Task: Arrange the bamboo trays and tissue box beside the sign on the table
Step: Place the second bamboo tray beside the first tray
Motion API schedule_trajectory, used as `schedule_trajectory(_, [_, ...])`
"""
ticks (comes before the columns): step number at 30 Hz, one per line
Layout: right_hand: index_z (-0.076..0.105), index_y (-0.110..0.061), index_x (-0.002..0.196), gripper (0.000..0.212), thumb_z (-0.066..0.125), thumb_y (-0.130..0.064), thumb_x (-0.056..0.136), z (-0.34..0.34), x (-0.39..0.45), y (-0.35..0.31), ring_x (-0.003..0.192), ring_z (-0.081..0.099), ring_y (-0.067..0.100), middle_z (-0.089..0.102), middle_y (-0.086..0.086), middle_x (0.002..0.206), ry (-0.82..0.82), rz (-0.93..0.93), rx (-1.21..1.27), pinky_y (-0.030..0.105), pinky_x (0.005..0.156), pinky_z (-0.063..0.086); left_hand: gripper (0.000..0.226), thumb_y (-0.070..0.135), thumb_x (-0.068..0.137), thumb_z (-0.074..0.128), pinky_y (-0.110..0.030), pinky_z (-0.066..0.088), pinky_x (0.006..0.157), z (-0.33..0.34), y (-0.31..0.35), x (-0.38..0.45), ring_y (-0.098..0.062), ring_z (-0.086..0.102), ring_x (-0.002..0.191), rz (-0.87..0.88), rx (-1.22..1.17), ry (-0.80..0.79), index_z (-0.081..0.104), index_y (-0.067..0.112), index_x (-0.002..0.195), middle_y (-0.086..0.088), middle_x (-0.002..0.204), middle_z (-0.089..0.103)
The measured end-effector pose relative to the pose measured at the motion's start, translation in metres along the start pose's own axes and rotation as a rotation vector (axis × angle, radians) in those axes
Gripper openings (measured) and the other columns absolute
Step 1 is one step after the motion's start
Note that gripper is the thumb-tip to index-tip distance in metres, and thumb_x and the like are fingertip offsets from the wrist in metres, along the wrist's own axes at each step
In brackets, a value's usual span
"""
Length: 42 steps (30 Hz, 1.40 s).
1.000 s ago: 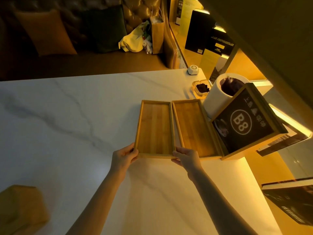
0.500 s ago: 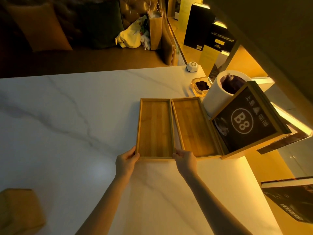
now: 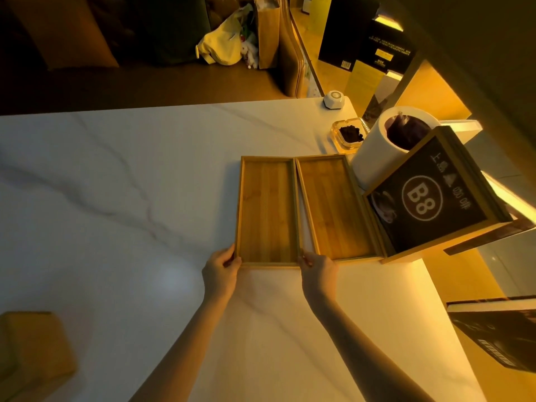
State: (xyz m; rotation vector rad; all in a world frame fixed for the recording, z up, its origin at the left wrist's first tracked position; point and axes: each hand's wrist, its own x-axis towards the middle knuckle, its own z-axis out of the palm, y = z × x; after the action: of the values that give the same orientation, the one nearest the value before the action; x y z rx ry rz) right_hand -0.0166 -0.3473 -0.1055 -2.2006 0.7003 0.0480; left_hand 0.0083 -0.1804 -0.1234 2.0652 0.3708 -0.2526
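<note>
Two flat bamboo trays lie side by side on the white marble table (image 3: pixel 116 175). The left tray (image 3: pixel 266 210) has its near corners held by both hands: my left hand (image 3: pixel 221 272) on the near left corner, my right hand (image 3: pixel 317 271) on the near right corner. The right tray (image 3: pixel 333 207) rests against the wood-framed black "B8" sign (image 3: pixel 429 198), which stands tilted at the table's right side. A tan box, likely the tissue box (image 3: pixel 32 352), sits at the near left edge, apart from both hands.
Behind the sign stands a white cylinder (image 3: pixel 374 152) with a dark lining, a glass ashtray (image 3: pixel 348 134) and a small white button device (image 3: pixel 333 99). A sofa with bags lies beyond the far edge. Black boxes and a lit shelf line the right side.
The left tray has straightened and closed up against the right tray, its long edge now parallel to it. Both hands stay on its near corners.
</note>
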Motion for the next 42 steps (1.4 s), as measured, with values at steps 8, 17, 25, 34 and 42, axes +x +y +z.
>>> schedule_trajectory(8, [0.068, -0.001, 0.104, 0.022, 0.051, -0.009, 0.091, 0.011, 0.002, 0.008, 0.073, 0.056, 0.017, 0.069, 0.013, 0.086, 0.012, -0.036, -0.063, 0.026, 0.061, 0.039, 0.038, 0.006, 0.086, 0.052, -0.025, 0.037, 0.089, 0.003, -0.004, -0.002, -0.032, 0.055, 0.108, 0.076, 0.097, -0.008, 0.048, 0.001, 0.124, -0.023, 0.121, 0.056])
schedule_trajectory(17, [0.046, -0.009, 0.130, 0.052, 0.060, -0.027, 0.083, 0.016, -0.034, 0.019, 0.127, 0.047, 0.028, 0.050, 0.009, 0.137, 0.003, -0.484, -0.520, 0.044, 0.099, 0.041, 0.061, 0.046, 0.090, 0.024, -0.041, 0.034, 0.101, 0.006, -0.036, -0.033, -0.033, 0.040, 0.129, 0.419, 0.617, -0.090, 0.024, 0.008, 0.138, -0.017, 0.143, 0.039])
schedule_trajectory(25, [0.031, -0.013, 0.133, 0.058, 0.011, -0.049, 0.092, 0.027, -0.039, 0.043, 0.132, 0.033, 0.022, 0.033, 0.004, 0.141, -0.135, -0.336, -0.736, 0.037, 0.108, -0.003, 0.071, 0.055, 0.087, 0.005, -0.047, 0.045, 0.094, 0.012, -0.041, -0.036, -0.035, 0.046, 0.125, 0.373, 0.703, -0.108, 0.017, 0.008, 0.139, -0.017, 0.144, 0.036])
schedule_trajectory(34, [0.035, -0.011, 0.131, 0.063, 0.001, -0.047, 0.092, 0.018, -0.038, 0.050, 0.129, 0.037, 0.021, 0.036, 0.004, 0.138, -0.078, -0.319, -0.767, 0.037, 0.108, -0.002, 0.068, 0.053, 0.088, 0.005, -0.038, 0.030, 0.098, 0.016, -0.044, -0.037, -0.030, 0.041, 0.129, 0.417, 0.808, -0.153, 0.015, 0.009, 0.138, -0.015, 0.144, 0.037])
schedule_trajectory(42, [0.033, -0.012, 0.132, 0.063, 0.000, -0.047, 0.092, 0.008, -0.032, 0.057, 0.129, 0.038, 0.024, 0.035, 0.005, 0.138, -0.100, -0.328, -0.782, 0.037, 0.108, -0.001, 0.069, 0.055, 0.088, 0.003, -0.039, 0.036, 0.098, 0.025, -0.042, -0.043, -0.029, 0.041, 0.129, 0.425, 0.768, -0.169, 0.016, 0.010, 0.138, -0.015, 0.145, 0.036])
